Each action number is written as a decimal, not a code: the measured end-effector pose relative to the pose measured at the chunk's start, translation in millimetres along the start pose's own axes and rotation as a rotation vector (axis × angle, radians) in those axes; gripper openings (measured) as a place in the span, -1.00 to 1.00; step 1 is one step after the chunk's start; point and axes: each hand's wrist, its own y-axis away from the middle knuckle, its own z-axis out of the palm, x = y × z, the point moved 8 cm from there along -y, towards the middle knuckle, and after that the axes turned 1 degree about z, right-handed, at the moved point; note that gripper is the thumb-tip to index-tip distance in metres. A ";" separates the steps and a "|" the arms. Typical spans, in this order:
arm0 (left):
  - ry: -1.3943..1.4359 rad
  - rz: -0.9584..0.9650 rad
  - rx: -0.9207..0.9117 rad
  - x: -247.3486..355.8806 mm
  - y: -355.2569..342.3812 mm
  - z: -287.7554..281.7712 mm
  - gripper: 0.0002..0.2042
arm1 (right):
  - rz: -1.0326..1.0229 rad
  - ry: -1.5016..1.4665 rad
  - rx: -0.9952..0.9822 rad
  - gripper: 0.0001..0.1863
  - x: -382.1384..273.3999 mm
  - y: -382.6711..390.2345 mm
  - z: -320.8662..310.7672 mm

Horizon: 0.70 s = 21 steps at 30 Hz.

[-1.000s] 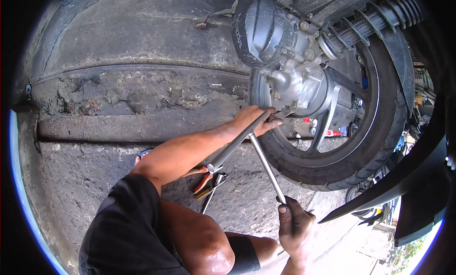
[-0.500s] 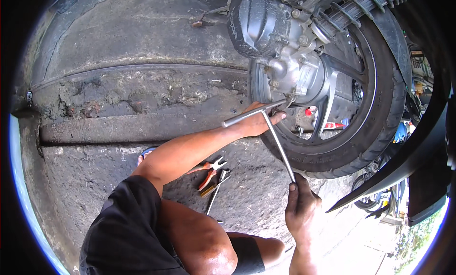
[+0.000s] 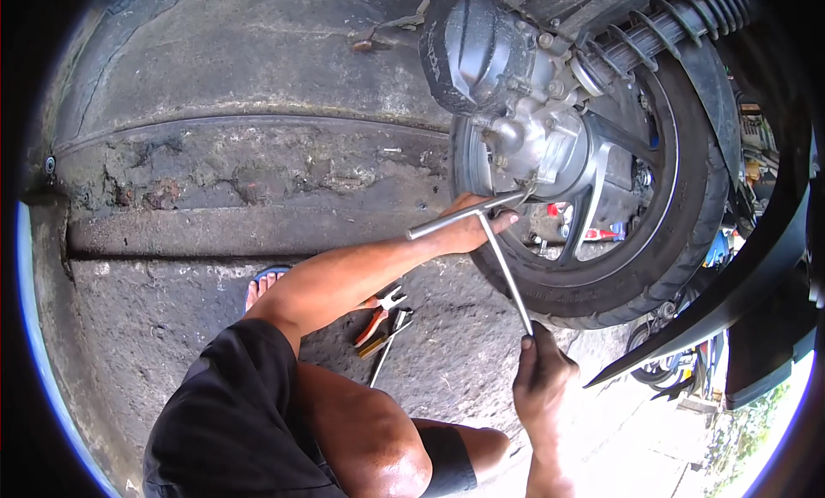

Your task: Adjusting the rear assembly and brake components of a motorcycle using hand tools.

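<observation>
A silver T-handle wrench (image 3: 507,270) slants beside the motorcycle's rear wheel (image 3: 593,305). My right hand (image 3: 543,373) is closed around the lower end of its long leg, thumb along the metal. My left hand (image 3: 468,227) is at the joint of the bars, closed on the wrench with the thumb showing beyond it; its other fingers are mostly hidden. The crossbar's far end reaches the underside of the grey metal gear case (image 3: 537,150) at the wheel hub. What that end touches is too small to tell.
Pliers with orange handles (image 3: 371,326) and a screwdriver with a yellowish handle (image 3: 375,348) lie on the rough concrete by my knee (image 3: 378,438). A small bolt (image 3: 392,150) lies farther off. Above the wheel are a coil-spring shock absorber (image 3: 636,47) and a black curved panel (image 3: 696,300) to the right.
The wrench has shifted slightly, its crossbar sitting a little lower in view. Both hands keep their grip. The whole view has also moved a little.
</observation>
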 end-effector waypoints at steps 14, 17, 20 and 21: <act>-0.050 -0.077 -0.028 -22.1 -8.5 3.2 -0.56 | 0.086 -0.093 -0.171 -0.73 -0.2 3.8 -7.8; -0.035 -0.063 -0.047 -7.4 -7.4 4.4 -0.55 | 0.138 -0.076 -0.161 -0.73 15.7 -1.3 0.2; -0.076 -0.051 0.029 -24.2 -5.9 5.0 -0.57 | 0.085 -0.085 -0.111 -0.73 5.7 -4.0 -2.0; -0.038 -0.023 0.037 -16.3 -6.6 3.9 -0.57 | 0.126 -0.059 -0.166 -0.73 8.9 -5.5 0.3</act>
